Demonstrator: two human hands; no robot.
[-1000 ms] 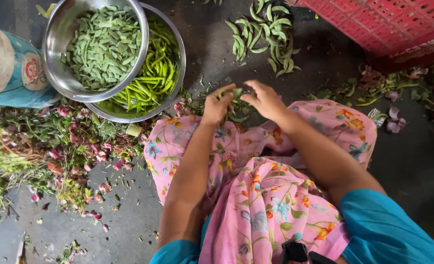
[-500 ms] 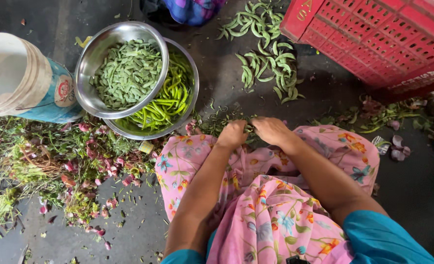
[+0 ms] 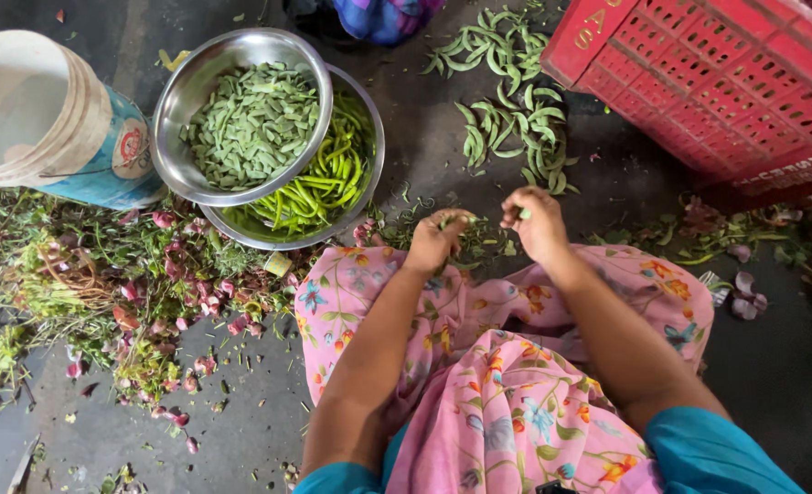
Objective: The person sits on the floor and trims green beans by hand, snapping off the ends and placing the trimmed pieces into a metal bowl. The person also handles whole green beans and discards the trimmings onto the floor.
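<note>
**A:** While both hands hover over the pink floral cloth (image 3: 516, 393) on the lap, where's the bean?

**B:** Split between them, by the look of it. The left hand (image 3: 438, 240) is curled nearly closed, fingers folded over a green bean pod (image 3: 454, 220) that peeks out at its two o'clock edge. The right hand (image 3: 536, 222) pinches thumb and forefinger tight on a small green piece (image 3: 524, 213) at its nine o'clock side.

**A:** Are the hands touching?

**B:** No, near each other, with a small gap of dark floor (image 3: 424, 137) and bean scraps between them.

**A:** And the rest of the beans?

**B:** A loose pile of whole pods (image 3: 511, 110) lies on the floor at twelve o'clock from the right hand, just beside the red crate (image 3: 726, 82), which fills the one o'clock corner.

**A:** Bowls?

**B:** At ten o'clock from the left hand, a steel bowl (image 3: 186, 101) of cut green pieces sits tilted inside a wider steel bowl (image 3: 374, 165) holding green chillies (image 3: 319, 187).

**A:** Further left?

**B:** A bucket (image 3: 58, 119) on its side at nine to ten o'clock, and below it a litter of stalks and pink petals (image 3: 150, 293).
</note>
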